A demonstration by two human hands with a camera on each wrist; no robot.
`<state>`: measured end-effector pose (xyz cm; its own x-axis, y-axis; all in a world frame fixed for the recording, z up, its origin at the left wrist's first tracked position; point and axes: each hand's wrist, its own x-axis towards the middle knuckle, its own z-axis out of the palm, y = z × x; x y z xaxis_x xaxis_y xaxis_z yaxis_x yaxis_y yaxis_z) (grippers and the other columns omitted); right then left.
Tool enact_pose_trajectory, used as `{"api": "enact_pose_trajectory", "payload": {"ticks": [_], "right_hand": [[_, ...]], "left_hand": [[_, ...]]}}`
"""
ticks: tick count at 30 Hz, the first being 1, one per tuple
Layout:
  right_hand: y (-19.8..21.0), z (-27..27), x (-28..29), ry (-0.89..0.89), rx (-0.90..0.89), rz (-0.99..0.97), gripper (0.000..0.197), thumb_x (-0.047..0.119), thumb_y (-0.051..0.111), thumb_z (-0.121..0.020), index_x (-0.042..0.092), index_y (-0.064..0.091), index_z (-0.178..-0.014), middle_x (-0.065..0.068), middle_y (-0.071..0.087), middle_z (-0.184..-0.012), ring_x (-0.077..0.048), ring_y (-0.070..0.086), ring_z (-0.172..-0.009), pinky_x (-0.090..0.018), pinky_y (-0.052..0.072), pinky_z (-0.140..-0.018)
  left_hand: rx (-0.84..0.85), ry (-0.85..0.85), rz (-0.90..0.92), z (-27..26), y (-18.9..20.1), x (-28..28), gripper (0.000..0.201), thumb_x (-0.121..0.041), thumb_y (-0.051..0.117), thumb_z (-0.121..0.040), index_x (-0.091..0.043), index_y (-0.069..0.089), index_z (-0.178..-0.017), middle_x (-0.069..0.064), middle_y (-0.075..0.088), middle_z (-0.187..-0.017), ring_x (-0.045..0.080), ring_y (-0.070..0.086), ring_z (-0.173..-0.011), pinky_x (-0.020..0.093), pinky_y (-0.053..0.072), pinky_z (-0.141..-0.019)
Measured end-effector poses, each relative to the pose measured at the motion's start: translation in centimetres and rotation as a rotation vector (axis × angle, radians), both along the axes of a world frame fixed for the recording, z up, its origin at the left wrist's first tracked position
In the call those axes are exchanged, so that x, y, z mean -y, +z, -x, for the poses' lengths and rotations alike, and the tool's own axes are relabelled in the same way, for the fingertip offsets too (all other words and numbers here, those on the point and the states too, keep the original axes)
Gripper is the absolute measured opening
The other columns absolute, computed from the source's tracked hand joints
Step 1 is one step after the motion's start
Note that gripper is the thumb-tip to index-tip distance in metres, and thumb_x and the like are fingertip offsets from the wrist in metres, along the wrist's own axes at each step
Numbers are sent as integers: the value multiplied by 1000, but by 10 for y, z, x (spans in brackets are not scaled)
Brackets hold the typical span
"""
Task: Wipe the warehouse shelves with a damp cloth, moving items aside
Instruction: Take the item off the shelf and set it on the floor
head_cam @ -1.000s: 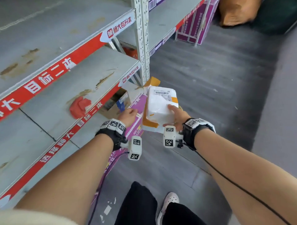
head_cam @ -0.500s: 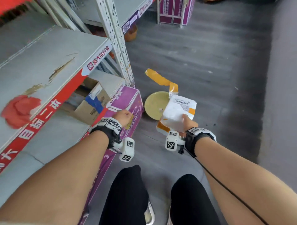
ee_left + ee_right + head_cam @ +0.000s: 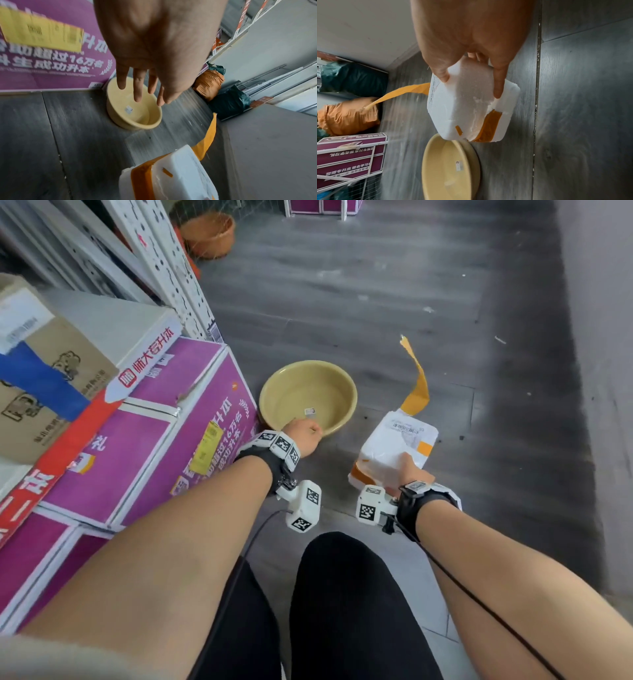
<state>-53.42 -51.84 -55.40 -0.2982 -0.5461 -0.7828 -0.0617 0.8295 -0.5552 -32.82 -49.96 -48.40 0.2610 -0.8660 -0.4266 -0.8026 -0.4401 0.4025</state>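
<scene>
While the left hand (image 3: 154,44) hangs slack, the right hand (image 3: 471,40) grips the foam box (image 3: 467,106).

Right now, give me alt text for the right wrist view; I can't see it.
The right hand grips a white foam box with orange tape, held just above the grey floor. A yellow basin sits beside it; purple cartons stand farther off.

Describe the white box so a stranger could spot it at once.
Start at the purple carton under the shelf, then go right across the grey floor past the round yellow basin. Beside the basin is the white foam box, held in the right hand's grip. Only it has orange tape, one loose strip trailing.
</scene>
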Motion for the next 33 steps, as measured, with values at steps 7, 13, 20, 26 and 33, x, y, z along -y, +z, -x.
{"api": "enact_pose_trajectory", "payload": {"ticks": [7, 13, 20, 26, 33], "right_hand": [[-68, 24, -2, 31, 10, -50, 72, 58, 51, -73, 10, 49, -128, -9, 62, -116, -31, 63, -102, -37, 48, -91], [-106, 51, -9, 100, -34, -113, 71, 60, 47, -77, 12, 49, -128, -11, 62, -120, -34, 62, -105, -41, 48, -93], [-111, 54, -8, 146, -67, -91, 56, 39, 40, -97, 3, 37, -139, -17, 44, -141, -32, 47, -127, -31, 38, -94], [-82, 45, 3, -35, -294, 36, 45, 29, 51, -85, 2, 54, -120, -18, 58, -124, -36, 58, -110, -37, 44, -92], [0, -60, 31, 182, -266, 348, 49, 31, 53, -89, 7, 47, -131, -15, 48, -137, -30, 47, -126, -37, 33, -106]], "left_hand": [[-27, -13, -10, 19, -69, 7, 27, -25, 47, -96, -17, 62, -116, 5, 53, -132, 25, 53, -119, 28, 40, -97], [-29, -7, -16, 25, -80, 4, 27, -26, 47, -96, -18, 61, -119, 4, 48, -139, 22, 47, -126, 28, 35, -103], [-14, -25, 8, 18, -80, 2, 27, -26, 47, -96, -18, 62, -118, 1, 53, -135, 19, 52, -121, 27, 39, -99], [-43, 4, 63, 4, -68, 2, 27, -23, 49, -95, -17, 62, -119, 4, 51, -134, 20, 52, -119, 24, 38, -96], [-72, 143, 158, -47, -13, -19, 26, -19, 50, -94, -14, 63, -116, 6, 53, -133, 24, 53, -119, 25, 41, -96]]}}
